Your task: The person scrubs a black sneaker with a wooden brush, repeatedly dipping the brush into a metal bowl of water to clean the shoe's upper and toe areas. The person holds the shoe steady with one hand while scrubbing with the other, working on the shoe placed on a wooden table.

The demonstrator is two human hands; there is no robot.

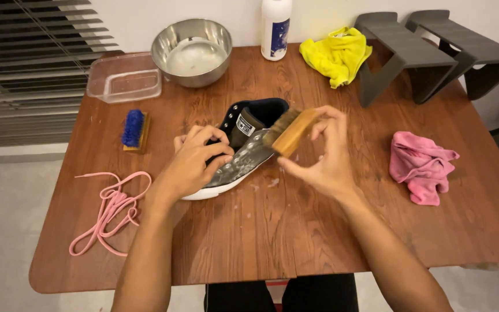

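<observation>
Wood-grain table [295, 231], left hand [194, 164] grip steadying soapy canvas sneaker [244, 153], right hand [324, 159] grip holding wooden bristle brush [290, 130]

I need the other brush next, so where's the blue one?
In the head view, the blue brush lies on the table's left side, between the clear plastic container and the pink shoelace.

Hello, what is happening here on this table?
A person is scrubbing a dark high-top sneaker on a wooden table. The left hand steadies the shoe, which lies on its side and looks wet with foam. The right hand holds a wooden brush against it. The pink laces lie apart at the left, beside a blue brush. A metal bowl, yellow cloth and pink cloth sit around.
</observation>
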